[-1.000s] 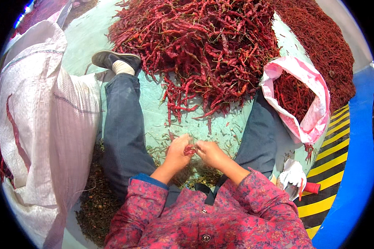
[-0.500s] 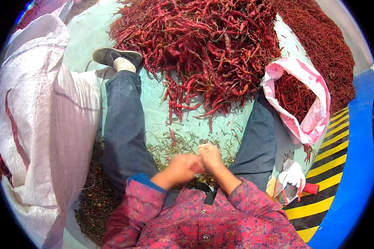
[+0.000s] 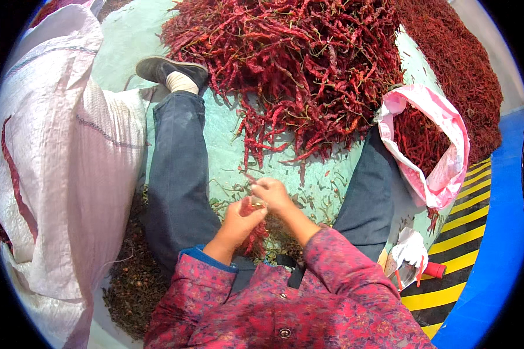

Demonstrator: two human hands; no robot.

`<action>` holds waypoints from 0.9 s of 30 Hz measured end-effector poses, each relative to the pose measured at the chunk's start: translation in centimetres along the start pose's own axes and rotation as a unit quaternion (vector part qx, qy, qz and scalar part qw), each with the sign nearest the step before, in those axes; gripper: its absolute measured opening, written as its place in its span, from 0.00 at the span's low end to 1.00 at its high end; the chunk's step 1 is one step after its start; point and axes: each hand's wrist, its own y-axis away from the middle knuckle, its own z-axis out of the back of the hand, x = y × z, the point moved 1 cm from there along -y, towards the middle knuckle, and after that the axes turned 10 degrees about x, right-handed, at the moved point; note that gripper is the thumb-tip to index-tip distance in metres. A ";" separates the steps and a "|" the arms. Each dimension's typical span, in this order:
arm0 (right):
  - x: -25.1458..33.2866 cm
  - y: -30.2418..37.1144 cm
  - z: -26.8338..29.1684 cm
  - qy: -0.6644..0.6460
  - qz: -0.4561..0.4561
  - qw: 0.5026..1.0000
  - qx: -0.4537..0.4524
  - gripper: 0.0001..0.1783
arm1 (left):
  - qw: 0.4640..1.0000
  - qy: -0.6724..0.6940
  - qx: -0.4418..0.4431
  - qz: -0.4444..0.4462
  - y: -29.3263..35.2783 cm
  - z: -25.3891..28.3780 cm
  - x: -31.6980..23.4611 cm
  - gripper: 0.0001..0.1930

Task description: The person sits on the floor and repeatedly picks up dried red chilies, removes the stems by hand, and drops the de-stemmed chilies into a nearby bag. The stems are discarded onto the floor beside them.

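Between my spread legs, my left hand [image 3: 240,224] is closed around several dried red chillies [image 3: 255,239], whose bodies hang below the palm. Just beyond it and slightly to the right, my right hand [image 3: 273,194] pinches a single dried chilli [image 3: 248,176] that points away to the left. Both hands are close together. Under them, stalks and bits [image 3: 227,195] are scattered over the pale green sheet [image 3: 227,148]. A large heap of dried red chillies [image 3: 291,64] lies straight ahead.
A white woven sack [image 3: 46,174] stands at my left, with dark debris [image 3: 134,285] beside it. An open pink-and-white sack [image 3: 454,168] holding chillies is at my right. Past it are another chilli pile [image 3: 454,64], white gloves [image 3: 407,250], a red cylinder [image 3: 435,270] and a yellow-black striped strip [image 3: 466,244].
The hands have moved apart from their blurred contact. My right hand has shifted left and farther out, and chillies now show in my left hand. The view has shifted slightly.
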 end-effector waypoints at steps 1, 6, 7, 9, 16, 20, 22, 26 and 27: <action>1.3 0.6 1.2 -0.198 -0.088 0.975 0.051 0.12 | 0.998 0.055 -0.025 -0.001 -0.1 0.5 0.3 0.06; 6.0 4.2 5.0 -0.492 -0.192 0.844 0.095 0.09 | 0.981 0.178 -0.060 -0.057 -0.8 0.2 0.0 0.06; 5.7 4.4 5.0 -0.491 -0.206 0.840 0.107 0.10 | 0.983 0.163 -0.061 -0.058 -1.0 0.3 0.3 0.06; 5.8 4.9 4.4 -0.160 -0.062 0.980 0.097 0.10 | 0.988 0.129 -0.078 -0.045 -1.1 0.2 0.4 0.07; 7.7 4.2 5.1 -0.037 -0.018 0.964 0.264 0.10 | 0.986 0.145 -0.085 0.011 -2.0 0.9 1.7 0.05; 3.0 -2.5 8.5 0.212 0.051 0.976 -0.024 0.11 | 0.981 0.173 -0.091 0.018 -2.7 0.4 1.4 0.04; 2.9 -4.9 9.0 0.386 0.021 0.920 -0.063 0.08 | 0.987 0.135 -0.088 0.016 -3.2 0.3 1.6 0.05; 1.4 -7.2 9.3 0.494 -0.046 0.868 -0.012 0.08 | 0.996 0.050 -0.073 0.015 -3.3 0.8 2.0 0.05; 1.0 -7.2 9.4 0.508 -0.037 0.860 0.001 0.07 | 0.997 0.033 -0.071 0.011 -3.4 0.8 2.0 0.05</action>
